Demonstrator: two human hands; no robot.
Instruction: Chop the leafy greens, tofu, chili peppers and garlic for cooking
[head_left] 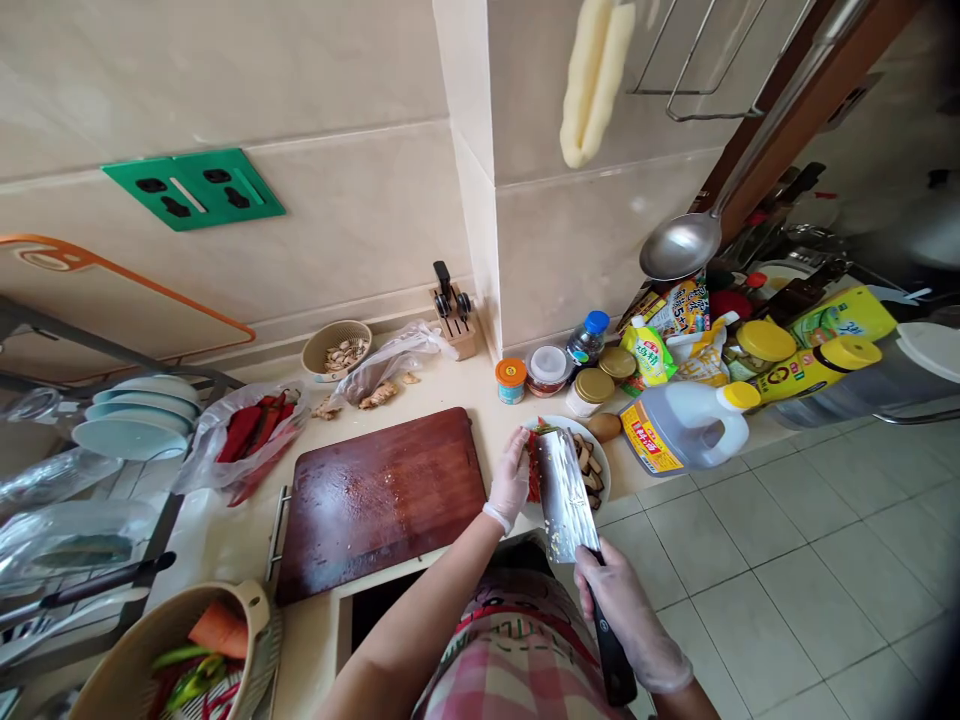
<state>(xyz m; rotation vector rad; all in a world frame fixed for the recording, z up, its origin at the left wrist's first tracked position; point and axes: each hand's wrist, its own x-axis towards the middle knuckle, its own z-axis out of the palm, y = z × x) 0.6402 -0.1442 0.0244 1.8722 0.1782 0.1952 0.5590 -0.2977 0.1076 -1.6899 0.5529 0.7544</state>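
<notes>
My right hand [626, 615], in a clear plastic glove, is wrapped round the black handle of a cleaver [568, 500]. Bits of chopped food stick to its broad, wet blade, which lies over a white plate [604, 455]. Sliced mushrooms [590, 470] show on the plate to the right of the blade, and red pepper strips [534, 470] to the left. My left hand [510, 480], gloved too, is at the plate's left side by the blade, its fingers stretched out. The wet brown cutting board [386, 500] lies left of both hands.
A large oil jug [686, 425], seasoning jars [592, 388] and packets stand right of the plate. Behind the board are ginger [379, 395], a garlic basket [337, 350] and scissors in a block [454, 320]. A vegetable basket [259, 610] sits front left. A ladle [681, 247] hangs above.
</notes>
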